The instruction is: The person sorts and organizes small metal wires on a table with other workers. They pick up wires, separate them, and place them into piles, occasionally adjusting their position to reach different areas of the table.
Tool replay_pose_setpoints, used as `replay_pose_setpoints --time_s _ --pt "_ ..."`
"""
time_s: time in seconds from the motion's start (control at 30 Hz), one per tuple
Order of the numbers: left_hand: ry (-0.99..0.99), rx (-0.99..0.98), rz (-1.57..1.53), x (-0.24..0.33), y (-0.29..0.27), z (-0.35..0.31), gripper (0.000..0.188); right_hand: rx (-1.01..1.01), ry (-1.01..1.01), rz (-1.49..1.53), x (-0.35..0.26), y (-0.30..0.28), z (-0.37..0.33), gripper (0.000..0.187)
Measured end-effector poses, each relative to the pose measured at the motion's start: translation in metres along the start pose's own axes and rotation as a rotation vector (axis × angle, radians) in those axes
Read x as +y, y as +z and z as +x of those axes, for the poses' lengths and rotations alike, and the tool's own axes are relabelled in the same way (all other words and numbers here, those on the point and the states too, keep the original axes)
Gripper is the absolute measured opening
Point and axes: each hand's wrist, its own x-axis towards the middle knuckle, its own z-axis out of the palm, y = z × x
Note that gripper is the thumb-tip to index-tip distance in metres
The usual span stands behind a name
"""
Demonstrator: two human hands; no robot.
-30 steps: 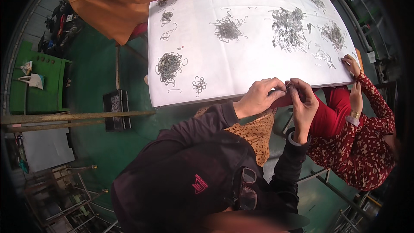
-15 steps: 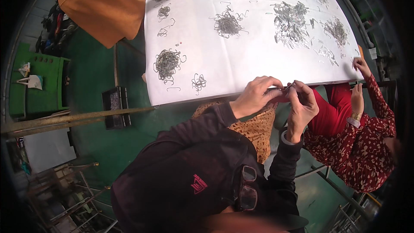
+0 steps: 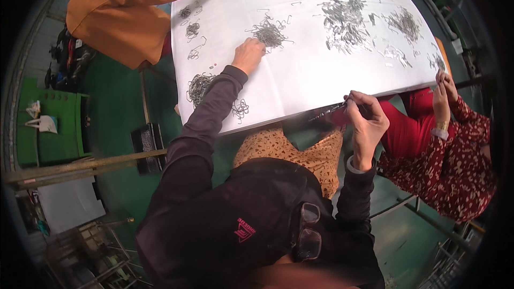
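Observation:
My left hand (image 3: 249, 56) reaches across the white-covered table (image 3: 300, 75), its curled fingers at the near left edge of a loose pile of bent wire hooks (image 3: 270, 32). The fingertips are partly hidden against the pile, so what they grip is unclear. Just off the table's near edge, my right hand (image 3: 369, 123) is raised with thumb and index finger pinched together. A thin, dark, jagged metal-looking piece (image 3: 327, 112) extends left from that pinch; its exact kind is not clear. Beneath my left forearm lies a darker pile of wire hooks (image 3: 199, 88), with a smaller cluster (image 3: 240, 108) beside it.
Flat silvery metal pieces (image 3: 345, 24) are heaped right of centre, with another pile (image 3: 404, 24) beyond. A co-worker in a red patterned top (image 3: 439, 166) sits at the right; one in an orange jacket (image 3: 120, 16) works far left. A black bin (image 3: 145, 147) stands left.
My left hand has left my right hand and moved up and left to the central hook pile. My right hand stays pinched near the table edge. The orange-sleeved co-worker's hand has come into view.

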Motion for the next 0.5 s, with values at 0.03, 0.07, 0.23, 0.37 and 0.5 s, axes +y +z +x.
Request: replay_pose_setpoints --time_s 0.03,0.07,0.23,0.37,0.5 --pt "-0.018 0.0 0.012 0.0 -0.002 0.001 0.009 -0.004 -0.023 -0.015 0.0 -0.001 -0.001 0.017" --pt "-0.045 -0.008 0.02 0.001 -0.004 0.002 0.009 -0.012 -0.04 -0.032 0.001 -0.002 -0.001 0.017" --pt "-0.089 -0.102 -0.106 -0.005 -0.012 0.004 0.01 -0.03 -0.101 -0.032 0.0 -0.005 -0.01 0.018" --pt "-0.088 -0.106 -0.024 -0.004 0.0 -0.005 0.011 -0.005 -0.074 0.019 -0.005 -0.004 -0.015 0.017" --pt "-0.133 -0.048 0.102 0.016 0.003 -0.015 0.011 0.001 -0.015 0.092 -0.009 -0.009 -0.018 0.018"
